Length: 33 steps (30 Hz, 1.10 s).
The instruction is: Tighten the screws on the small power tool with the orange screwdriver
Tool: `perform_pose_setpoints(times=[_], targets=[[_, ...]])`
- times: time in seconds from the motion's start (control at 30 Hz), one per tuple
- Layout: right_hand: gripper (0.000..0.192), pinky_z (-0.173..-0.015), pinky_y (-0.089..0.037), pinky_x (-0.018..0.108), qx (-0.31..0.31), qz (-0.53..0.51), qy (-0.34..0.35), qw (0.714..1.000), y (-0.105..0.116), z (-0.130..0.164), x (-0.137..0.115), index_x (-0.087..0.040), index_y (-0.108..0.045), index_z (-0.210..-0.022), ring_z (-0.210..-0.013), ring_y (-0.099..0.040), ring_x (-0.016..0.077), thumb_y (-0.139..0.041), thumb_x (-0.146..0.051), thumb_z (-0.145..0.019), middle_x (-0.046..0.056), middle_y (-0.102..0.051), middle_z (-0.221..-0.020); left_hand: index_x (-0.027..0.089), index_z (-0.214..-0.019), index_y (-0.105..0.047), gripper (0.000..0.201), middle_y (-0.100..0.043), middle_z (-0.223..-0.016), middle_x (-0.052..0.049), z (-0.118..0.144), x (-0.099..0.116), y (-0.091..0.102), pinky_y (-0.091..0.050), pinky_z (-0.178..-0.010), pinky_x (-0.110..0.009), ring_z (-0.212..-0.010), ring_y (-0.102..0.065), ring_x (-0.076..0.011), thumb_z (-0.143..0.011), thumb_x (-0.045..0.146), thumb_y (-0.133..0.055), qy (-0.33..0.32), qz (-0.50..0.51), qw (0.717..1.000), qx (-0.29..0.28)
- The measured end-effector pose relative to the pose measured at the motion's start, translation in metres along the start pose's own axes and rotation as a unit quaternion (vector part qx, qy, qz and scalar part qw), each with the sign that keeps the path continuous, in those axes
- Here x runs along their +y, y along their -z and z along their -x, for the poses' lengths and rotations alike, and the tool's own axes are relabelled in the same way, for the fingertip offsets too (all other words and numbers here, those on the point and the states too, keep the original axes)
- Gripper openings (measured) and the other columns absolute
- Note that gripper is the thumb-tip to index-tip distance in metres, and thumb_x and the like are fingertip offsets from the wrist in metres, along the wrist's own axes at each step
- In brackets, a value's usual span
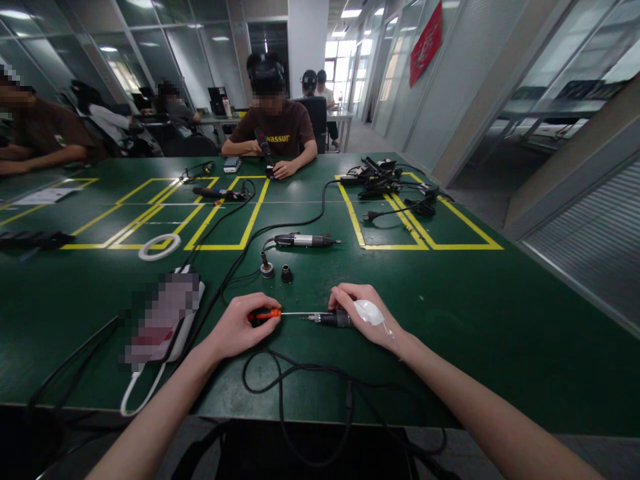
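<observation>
My left hand (243, 325) is closed around the orange and black handle of a screwdriver (273, 313). Its thin metal shaft points right, toward my right hand (367, 310), whose fingers wrap a dark electric screwdriver (333, 319) lying level, with its metal nose to the left. The shaft runs just along that nose; I cannot tell whether they touch. A white patch is stuck on the back of the right hand. Beyond the hands stand a metal-and-black nose part (267, 268) and a black cone-shaped collar (287, 273), with tiny pieces, perhaps screws, scattered nearby.
A silver and black electric screwdriver (305, 240) lies farther back. At left are a phone (165, 320) and a white tape ring (159, 247). Black cable (300, 367) loops near the table's front edge. Tangled black tools (377, 177) lie back right. A person (275, 127) sits opposite.
</observation>
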State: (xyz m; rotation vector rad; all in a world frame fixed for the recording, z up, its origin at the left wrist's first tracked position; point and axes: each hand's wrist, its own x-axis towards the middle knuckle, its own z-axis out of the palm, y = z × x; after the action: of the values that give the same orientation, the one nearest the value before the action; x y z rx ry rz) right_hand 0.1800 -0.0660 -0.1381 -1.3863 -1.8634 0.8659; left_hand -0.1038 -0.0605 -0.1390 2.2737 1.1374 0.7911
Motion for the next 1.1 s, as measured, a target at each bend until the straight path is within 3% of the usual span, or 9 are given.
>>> perform_pose_setpoints(times=[0.1, 0.27, 1.1], targets=[[0.045, -0.075, -0.049, 0.032, -0.003, -0.001, 0.0, 1.0, 0.0003, -0.0001, 0.001, -0.021, -0.067, -0.07, -0.073, -0.068, 0.021, -0.044, -0.043, -0.102, 0.004, -0.073, -0.074, 0.016, -0.099, -0.071, 0.019, -0.074, -0.082, -0.002, 0.0012, -0.0017, -0.0021, -0.053, -0.069, -0.021, -0.071, -0.067, -0.0125, -0.082, 0.025, -0.069, 0.012, 0.009, 1.0, 0.014], [0.045, -0.074, -0.049, 0.032, -0.005, -0.006, 0.0, 1.0, 0.0011, 0.0003, 0.0007, -0.022, -0.067, -0.07, -0.074, -0.069, 0.0211, -0.045, -0.043, -0.102, 0.004, -0.074, -0.074, 0.016, -0.086, -0.066, 0.007, -0.07, -0.075, 0.001, 0.0001, -0.0002, -0.0026, -0.049, -0.065, -0.019, -0.067, -0.062, -0.0103, -0.079, 0.019, -0.065, 0.018, 0.027, 0.999, 0.009], [0.046, -0.074, -0.047, 0.032, -0.009, -0.009, 0.003, 1.0, 0.0003, -0.0003, 0.0013, -0.021, -0.067, -0.07, -0.073, -0.067, 0.0208, -0.044, -0.046, -0.102, 0.004, -0.073, -0.073, 0.016, -0.086, -0.073, 0.009, -0.076, -0.083, -0.003, 0.0005, -0.0026, -0.0026, -0.052, -0.071, -0.021, -0.074, -0.07, -0.0133, -0.083, 0.022, -0.067, 0.004, 0.001, 1.0, 0.012]])
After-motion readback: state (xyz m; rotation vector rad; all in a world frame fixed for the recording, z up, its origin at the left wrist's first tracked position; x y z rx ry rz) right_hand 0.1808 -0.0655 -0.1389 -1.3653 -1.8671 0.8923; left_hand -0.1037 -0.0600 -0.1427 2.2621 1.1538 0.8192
